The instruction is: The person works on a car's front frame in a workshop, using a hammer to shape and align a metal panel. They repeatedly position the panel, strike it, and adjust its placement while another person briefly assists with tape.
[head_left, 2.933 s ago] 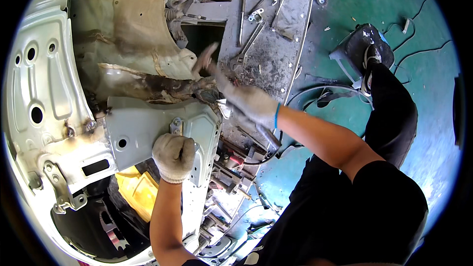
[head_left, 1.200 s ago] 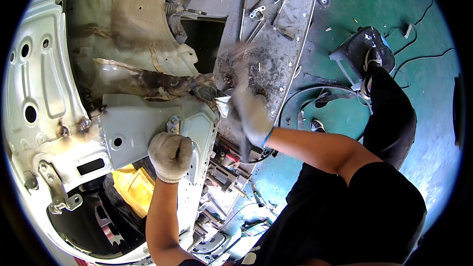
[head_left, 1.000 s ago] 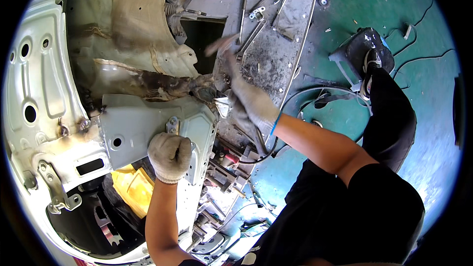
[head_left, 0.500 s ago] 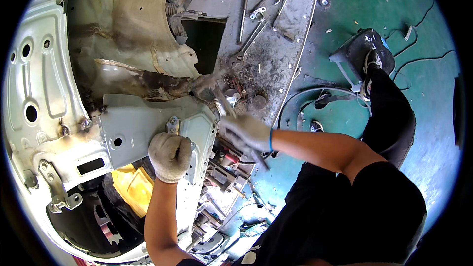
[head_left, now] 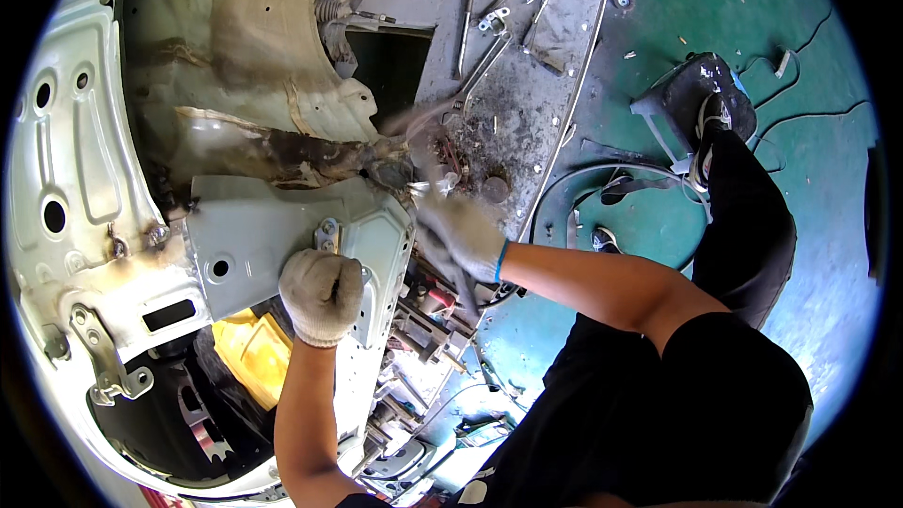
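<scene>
My gloved left hand (head_left: 320,294) is a fist on the pale grey metal panel (head_left: 252,240), just below a small bolted bracket (head_left: 326,235); whatever it grips is hidden. My gloved right hand (head_left: 463,237), smeared by motion, is closed round a blurred hammer, its head over the scorched, torn seam (head_left: 282,155) at the panel's upper right end. The brownish inner body panel (head_left: 245,28) lies above the seam. A pressed body panel (head_left: 94,132) with holes and a hinge bracket (head_left: 105,357) is at the left.
Wrenches and rods (head_left: 484,72) lie on the grey platform (head_left: 564,28), with jumbled metal tools (head_left: 423,339) lower down. A yellow object (head_left: 249,353) lies in the lower opening. A black stool (head_left: 677,99), cables and hoses (head_left: 593,172) are on the green floor, near my leg.
My right hand and the hammer have swung repeatedly up and down; the hammer's head is now higher than half a second ago. My left hand stays at the bracket.
</scene>
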Demonstrator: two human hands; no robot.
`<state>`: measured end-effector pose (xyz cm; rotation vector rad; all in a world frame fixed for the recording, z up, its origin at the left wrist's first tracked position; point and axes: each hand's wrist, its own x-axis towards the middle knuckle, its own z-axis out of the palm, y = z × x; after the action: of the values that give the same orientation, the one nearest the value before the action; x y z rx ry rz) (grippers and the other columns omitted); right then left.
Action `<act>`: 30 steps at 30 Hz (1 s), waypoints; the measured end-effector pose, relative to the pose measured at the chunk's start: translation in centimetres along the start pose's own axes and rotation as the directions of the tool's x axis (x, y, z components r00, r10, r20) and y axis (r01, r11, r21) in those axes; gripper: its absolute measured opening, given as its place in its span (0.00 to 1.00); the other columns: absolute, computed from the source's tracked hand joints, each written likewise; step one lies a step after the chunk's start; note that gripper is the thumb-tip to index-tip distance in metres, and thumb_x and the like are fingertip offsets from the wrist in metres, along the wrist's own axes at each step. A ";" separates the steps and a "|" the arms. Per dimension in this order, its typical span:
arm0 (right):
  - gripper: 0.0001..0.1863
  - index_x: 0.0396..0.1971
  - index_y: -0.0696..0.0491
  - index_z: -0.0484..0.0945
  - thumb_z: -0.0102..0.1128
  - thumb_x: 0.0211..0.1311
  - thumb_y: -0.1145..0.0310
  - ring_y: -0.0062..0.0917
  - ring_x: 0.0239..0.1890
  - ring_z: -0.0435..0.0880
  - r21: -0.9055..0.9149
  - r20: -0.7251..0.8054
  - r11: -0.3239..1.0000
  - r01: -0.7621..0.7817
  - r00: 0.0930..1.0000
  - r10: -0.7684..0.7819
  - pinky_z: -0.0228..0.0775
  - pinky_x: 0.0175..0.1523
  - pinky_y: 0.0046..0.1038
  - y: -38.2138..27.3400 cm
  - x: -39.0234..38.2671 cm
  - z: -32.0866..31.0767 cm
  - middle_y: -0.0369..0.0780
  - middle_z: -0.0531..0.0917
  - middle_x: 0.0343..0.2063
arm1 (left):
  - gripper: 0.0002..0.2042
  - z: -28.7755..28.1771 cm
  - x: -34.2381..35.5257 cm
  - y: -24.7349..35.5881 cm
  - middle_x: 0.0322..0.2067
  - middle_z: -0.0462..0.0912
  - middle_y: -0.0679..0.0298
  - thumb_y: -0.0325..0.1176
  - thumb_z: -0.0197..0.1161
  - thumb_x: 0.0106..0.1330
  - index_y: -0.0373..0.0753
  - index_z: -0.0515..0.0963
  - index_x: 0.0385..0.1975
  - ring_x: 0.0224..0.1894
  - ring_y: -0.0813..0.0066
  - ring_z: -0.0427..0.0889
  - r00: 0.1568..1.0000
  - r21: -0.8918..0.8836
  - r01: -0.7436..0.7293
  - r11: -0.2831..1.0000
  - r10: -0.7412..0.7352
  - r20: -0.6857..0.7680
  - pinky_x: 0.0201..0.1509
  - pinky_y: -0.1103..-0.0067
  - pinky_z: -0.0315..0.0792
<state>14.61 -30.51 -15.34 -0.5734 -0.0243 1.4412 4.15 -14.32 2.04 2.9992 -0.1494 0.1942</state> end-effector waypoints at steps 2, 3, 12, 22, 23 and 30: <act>0.27 0.22 0.49 0.70 0.48 0.80 0.46 0.19 0.09 0.64 0.007 0.094 0.976 -0.216 0.972 0.214 0.59 0.15 0.30 -0.3 -0.1 0.1 0.31 0.66 0.10 | 0.07 0.0 0.1 -0.1 0.23 0.80 0.58 0.25 0.67 0.62 0.40 0.76 0.23 0.25 0.52 0.78 1.000 0.017 -0.009 1.000 0.009 0.003 0.32 0.62 0.74; 0.27 0.22 0.49 0.71 0.49 0.80 0.47 0.19 0.09 0.64 0.050 0.005 0.995 -0.084 0.996 0.084 0.59 0.15 0.30 -0.3 -0.2 0.0 0.31 0.66 0.10 | 0.08 0.1 0.1 -0.2 0.22 0.79 0.59 0.26 0.68 0.61 0.41 0.76 0.22 0.24 0.52 0.78 1.000 0.030 -0.016 0.999 0.016 -0.008 0.32 0.62 0.74; 0.23 0.24 0.49 0.72 0.55 0.79 0.50 0.19 0.10 0.68 -0.152 -0.118 0.988 -0.003 0.993 -0.015 0.63 0.16 0.30 0.4 -0.6 -2.0 0.33 0.71 0.12 | 0.07 0.2 0.1 -0.2 0.22 0.80 0.60 0.27 0.68 0.60 0.42 0.77 0.22 0.24 0.53 0.78 1.000 0.025 -0.004 1.000 0.005 -0.015 0.31 0.62 0.74; 0.23 0.22 0.48 0.72 0.53 0.79 0.52 0.18 0.10 0.67 -0.112 -0.073 0.987 0.111 0.990 -0.120 0.61 0.16 0.27 1.8 0.3 -1.0 0.29 0.71 0.12 | 0.07 0.2 0.2 -0.3 0.20 0.78 0.61 0.26 0.64 0.55 0.41 0.75 0.17 0.22 0.54 0.76 0.994 0.007 -0.054 0.999 0.054 -0.098 0.29 0.63 0.70; 0.23 0.22 0.48 0.72 0.53 0.79 0.52 0.18 0.10 0.67 -0.112 -0.018 0.994 -0.008 1.000 0.006 0.61 0.16 0.27 1.8 0.5 -1.0 0.29 0.70 0.12 | 0.07 0.1 0.1 -0.3 0.20 0.78 0.61 0.26 0.64 0.55 0.41 0.75 0.17 0.22 0.54 0.76 0.993 0.006 -0.059 0.998 0.059 -0.100 0.29 0.63 0.70; 0.23 0.19 0.45 0.67 0.50 0.80 0.55 0.18 0.10 0.60 0.200 0.013 0.970 0.136 0.990 -0.141 0.53 0.17 0.29 0.4 0.6 -0.3 0.28 0.67 0.11 | 0.04 0.0 -0.5 -1.0 0.22 0.80 0.57 0.26 0.61 0.55 0.37 0.77 0.20 0.24 0.50 0.78 0.986 -0.075 -0.099 0.992 0.087 -0.146 0.30 0.61 0.72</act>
<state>14.43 -30.01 -15.95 -0.3803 0.0563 1.2975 3.78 -13.27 1.83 2.8859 -0.2756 0.4001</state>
